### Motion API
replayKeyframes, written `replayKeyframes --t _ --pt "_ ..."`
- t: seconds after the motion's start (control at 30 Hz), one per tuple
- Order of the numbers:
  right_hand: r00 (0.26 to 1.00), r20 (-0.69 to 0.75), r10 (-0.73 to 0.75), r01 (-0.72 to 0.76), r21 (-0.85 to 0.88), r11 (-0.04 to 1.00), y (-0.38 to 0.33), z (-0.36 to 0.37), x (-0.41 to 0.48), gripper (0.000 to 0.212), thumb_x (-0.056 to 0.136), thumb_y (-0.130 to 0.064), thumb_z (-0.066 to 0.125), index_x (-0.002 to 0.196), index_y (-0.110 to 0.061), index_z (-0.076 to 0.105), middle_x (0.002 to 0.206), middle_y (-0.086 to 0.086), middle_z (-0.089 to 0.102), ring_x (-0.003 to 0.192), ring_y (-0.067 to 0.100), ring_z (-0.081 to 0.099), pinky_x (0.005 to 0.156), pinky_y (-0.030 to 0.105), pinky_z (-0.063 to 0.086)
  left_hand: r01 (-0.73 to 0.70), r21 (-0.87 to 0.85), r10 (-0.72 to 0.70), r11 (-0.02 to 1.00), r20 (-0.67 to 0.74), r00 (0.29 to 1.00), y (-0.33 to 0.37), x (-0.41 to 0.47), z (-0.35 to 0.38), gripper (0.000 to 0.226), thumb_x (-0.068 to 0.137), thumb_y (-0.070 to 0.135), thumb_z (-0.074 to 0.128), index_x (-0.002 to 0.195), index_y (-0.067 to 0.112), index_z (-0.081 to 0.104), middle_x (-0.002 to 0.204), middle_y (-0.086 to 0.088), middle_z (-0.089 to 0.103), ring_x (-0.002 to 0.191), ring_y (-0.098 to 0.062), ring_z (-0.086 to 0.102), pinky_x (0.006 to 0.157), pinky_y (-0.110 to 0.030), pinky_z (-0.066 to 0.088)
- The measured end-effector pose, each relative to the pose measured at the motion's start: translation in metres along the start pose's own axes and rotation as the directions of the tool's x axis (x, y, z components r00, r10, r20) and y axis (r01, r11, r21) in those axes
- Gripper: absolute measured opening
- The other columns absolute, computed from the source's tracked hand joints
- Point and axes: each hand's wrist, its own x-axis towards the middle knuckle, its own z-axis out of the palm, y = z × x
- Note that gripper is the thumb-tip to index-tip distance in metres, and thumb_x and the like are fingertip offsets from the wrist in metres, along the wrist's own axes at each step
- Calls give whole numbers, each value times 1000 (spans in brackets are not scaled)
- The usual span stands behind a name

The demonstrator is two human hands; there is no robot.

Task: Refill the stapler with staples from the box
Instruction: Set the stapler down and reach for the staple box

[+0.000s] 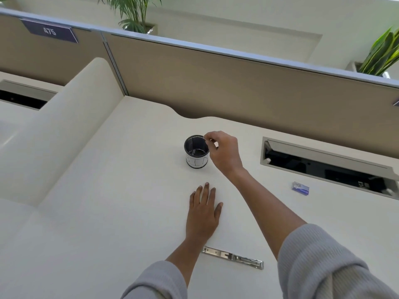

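A metal stapler (pixel 233 257) lies opened out flat on the white desk near its front edge, between my forearms. The small blue staple box (pixel 300 188) sits to the right, close to the cable slot. My right hand (pixel 224 152) hovers at the rim of a black mesh cup (pixel 196 151) with a white label, and its thumb and forefinger pinch a thin silvery piece, probably a strip of staples. My left hand (pixel 204 212) rests flat on the desk, fingers spread, holding nothing.
A tan partition (pixel 216 83) bounds the far side of the desk (pixel 108 212). An open cable slot (pixel 323 167) runs at the right, and a rounded white divider (pixel 71 117) rises at the left. Potted plants stand beyond the partition.
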Motion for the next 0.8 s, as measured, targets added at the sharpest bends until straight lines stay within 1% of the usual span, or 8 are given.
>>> replayKeyframes --t 0.07,0.2,0.33,0.43,0.53,0.6,0.73,0.8 --pt "998 53 15 -14 -30 999 3 10 5 20 92 1 61 99 -5 79 96 12 78 90 30 69 85 41 55 6 2 -6 1000 3 1000 -1 0 2 57 107 43 37 154 12 45 166 -13 38 152 -36 36 125 -51 29" --pt "991 128 42 -32 -81 996 9 22 9 26 95 -2 57 106 -7 80 101 12 79 97 32 68 88 42 54 7 -3 -7 1000 -8 1000 -1 2 4 55 106 41 43 152 12 48 163 -13 42 150 -36 40 124 -52 32" --pt "993 106 51 -42 -77 996 15 21 5 29 95 -1 57 113 -8 78 107 11 80 98 30 70 92 39 53 8 -2 -8 1000 -12 1000 -2 2 4 55 105 41 41 151 12 50 163 -13 43 149 -36 41 123 -52 33" --pt "998 33 58 -57 -22 998 22 10 -6 21 92 -1 62 104 -8 79 100 8 80 86 25 71 84 34 55 16 -7 -16 1000 -14 1000 -2 2 5 55 106 42 40 152 13 49 164 -12 42 150 -36 40 123 -51 31" --pt "997 -6 80 -80 21 997 34 -9 -26 16 91 -3 66 98 -11 78 96 2 79 77 12 67 71 21 52 23 -11 -23 1000 -18 1000 -4 2 6 58 105 45 37 153 14 48 165 -11 41 151 -35 38 124 -50 29" --pt "992 -8 124 -124 30 992 48 -27 -44 15 92 -4 67 97 -13 78 95 -4 77 75 9 66 67 14 50 22 -17 -23 1000 -19 1000 -5 1 6 58 105 45 38 153 15 47 165 -10 40 151 -35 36 124 -49 27" --pt "965 -16 261 -261 21 965 85 -68 -88 15 92 -4 68 94 -15 78 91 -10 74 74 10 67 65 16 54 25 -61 -28 998 -42 999 -6 3 6 58 103 42 55 151 10 49 162 -12 44 148 -38 38 122 -52 32" --pt "941 -28 336 -336 2 942 105 -89 -111 15 93 -4 68 95 -15 77 92 -10 74 76 11 68 66 13 53 48 -107 -54 993 -50 997 -1 6 3 63 101 41 57 153 6 44 161 -12 45 144 -39 39 120 -52 35"
